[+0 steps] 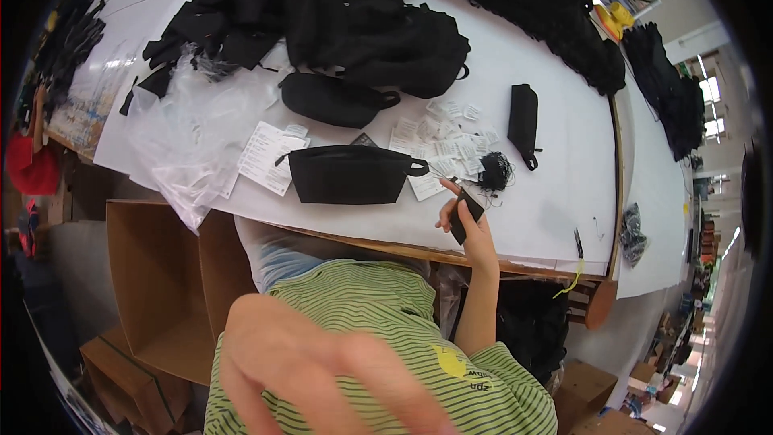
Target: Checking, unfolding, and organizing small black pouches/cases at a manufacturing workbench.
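My right hand (pixel 469 221) is raised at the table's near edge, shut on a small flat black tag (pixel 466 211) held up between the fingertips. My left hand (pixel 322 370) is very close to the camera, large and blurred, with fingers spread and nothing in it. A flat black pouch with a side loop (pixel 346 175) lies on the white table (pixel 547 193) just left of my right hand. Beside it are scattered white paper tags (pixel 439 145) and a tangle of black cords (pixel 493 171). My green striped shirt fills the lower middle.
A second black pouch (pixel 334 99) and a heap of black bags (pixel 354 24) lie farther back. A narrow black case (pixel 522 121) sits to the right. Clear plastic bags (pixel 193 133) spill over the left edge above open cardboard boxes (pixel 157 282). A pen (pixel 578 242) lies near the right corner.
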The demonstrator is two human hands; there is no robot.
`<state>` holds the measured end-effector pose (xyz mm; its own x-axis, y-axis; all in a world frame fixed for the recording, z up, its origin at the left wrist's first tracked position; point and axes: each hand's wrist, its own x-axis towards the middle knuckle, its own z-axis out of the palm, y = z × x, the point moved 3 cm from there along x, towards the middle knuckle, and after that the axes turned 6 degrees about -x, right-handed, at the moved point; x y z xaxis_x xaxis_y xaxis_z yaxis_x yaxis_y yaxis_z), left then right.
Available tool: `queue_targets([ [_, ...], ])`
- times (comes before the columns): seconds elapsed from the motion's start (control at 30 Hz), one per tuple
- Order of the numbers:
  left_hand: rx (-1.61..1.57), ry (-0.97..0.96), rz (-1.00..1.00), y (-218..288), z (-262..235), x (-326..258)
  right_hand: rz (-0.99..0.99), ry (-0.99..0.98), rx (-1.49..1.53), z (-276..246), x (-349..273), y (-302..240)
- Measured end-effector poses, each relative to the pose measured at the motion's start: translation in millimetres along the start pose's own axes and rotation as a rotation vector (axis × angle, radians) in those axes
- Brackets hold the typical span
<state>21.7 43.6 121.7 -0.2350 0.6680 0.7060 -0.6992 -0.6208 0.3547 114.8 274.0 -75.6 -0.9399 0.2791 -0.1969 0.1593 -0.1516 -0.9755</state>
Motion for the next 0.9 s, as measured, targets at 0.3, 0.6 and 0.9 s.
queue_targets([
  [0.3,-0.068,-0.426,-0.083,5,2,0,0.059,0.161,-0.066,-15,-9,0],
  [0.6,2.02,0.256,-0.721,-13,-179,-59,0.087,0.365,-0.266,-57,-19,-13],
  [0.9,1.944,0.285,-0.687,-29,-153,-80,-0.187,0.758,0.537,-71,-14,-2],
])
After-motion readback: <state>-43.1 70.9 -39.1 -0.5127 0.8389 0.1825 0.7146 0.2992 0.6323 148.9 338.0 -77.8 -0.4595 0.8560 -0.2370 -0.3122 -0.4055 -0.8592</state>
